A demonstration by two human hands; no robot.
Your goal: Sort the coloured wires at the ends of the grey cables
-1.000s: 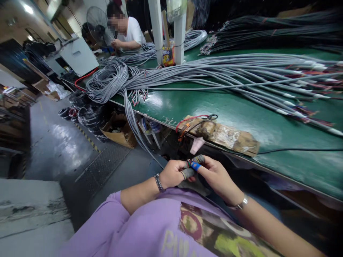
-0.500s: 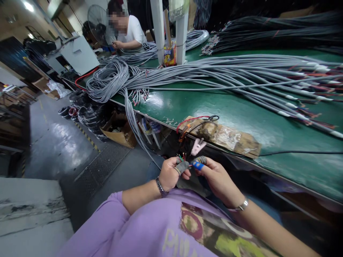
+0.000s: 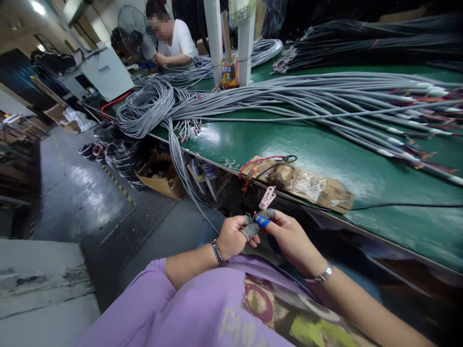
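Where left meets right, coloured wires (image 3: 251, 218) sit caught in the middle

You have these thin cores, green and red among them, directly between your opposing fingertips, in front of your purple shirt (image 3: 195, 303) and just off the near edge of the green bench (image 3: 361, 183). Their loose tips point up and away from you, the long axis seeming to lean a little left; they are too small to tell more. Neither hand is nearer: your left hand (image 3: 231, 238) grasps the wires from the left, a grey-covered finger laid across just below them, while your right hand (image 3: 291, 236) meets them from the right, its blue-wrapped thumb (image 3: 263, 221) pinched in with a grey-covered finger. Which strand that pinch grips, the view does not show.

Grey cables (image 3: 177, 156) drape over the bench edge, and one slants down toward your left hand. Just beyond your fingertips is a pink clip (image 3: 267, 197), near a taped wooden board (image 3: 334, 193) lying along the bench edge. Farther back, your bench carries a grey cable coil (image 3: 144, 108), and past it sits a person in a white shirt (image 3: 181, 41). As for writing, the bright packet (image 3: 228, 76) between the white posts (image 3: 214, 43) has lettering too small to read surely, and your shirt's pale letters are only partly legible
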